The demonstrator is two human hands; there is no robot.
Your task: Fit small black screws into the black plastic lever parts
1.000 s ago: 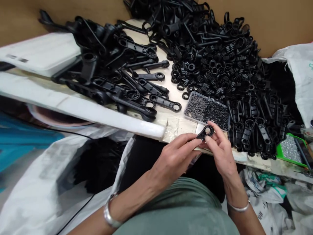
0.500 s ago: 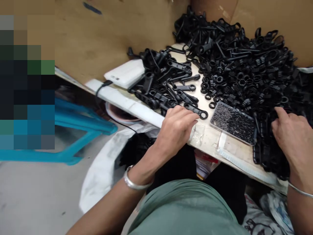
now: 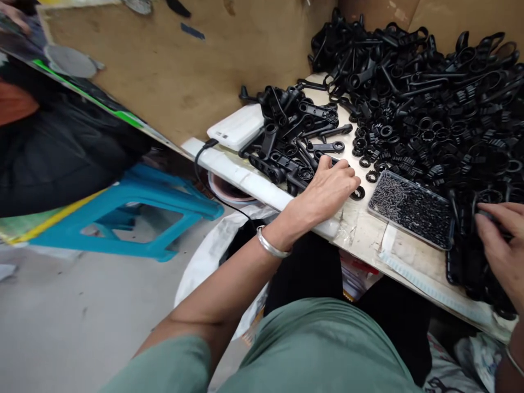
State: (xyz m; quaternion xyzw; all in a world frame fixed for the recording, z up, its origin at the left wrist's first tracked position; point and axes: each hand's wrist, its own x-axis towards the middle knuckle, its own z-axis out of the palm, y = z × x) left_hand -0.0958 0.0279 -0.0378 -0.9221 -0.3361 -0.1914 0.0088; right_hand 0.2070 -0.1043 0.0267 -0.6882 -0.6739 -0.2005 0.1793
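Shared handling is broken off, a black part point(image 3: 358, 193) covered by curled left fingers point(image 3: 343, 172) at nine o'clock from the box point(image 3: 409, 230), narrowed right fingers point(image 3: 491, 232) at three, grips unclear.

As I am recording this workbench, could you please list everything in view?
Ringed bars: many, black, table's left
Mixed pile: many pieces, black, table's back right
Front-right parts: several, black, beside box
Box: one, clear, dark bits inside, mid-table
Flat device: one, white, table's left
Cable: one, black, left
Table: one, pale, centre
Panels: at least two, brown, back
Stool: one, blue, left
Round container: one, pale, below table
Sack: one, white, below table
Bracelets: two, silver, wrists
Shirt: one, green, bottom
Left hand: one, bare, at ringed bars
Right hand: one, bare, at front-right parts
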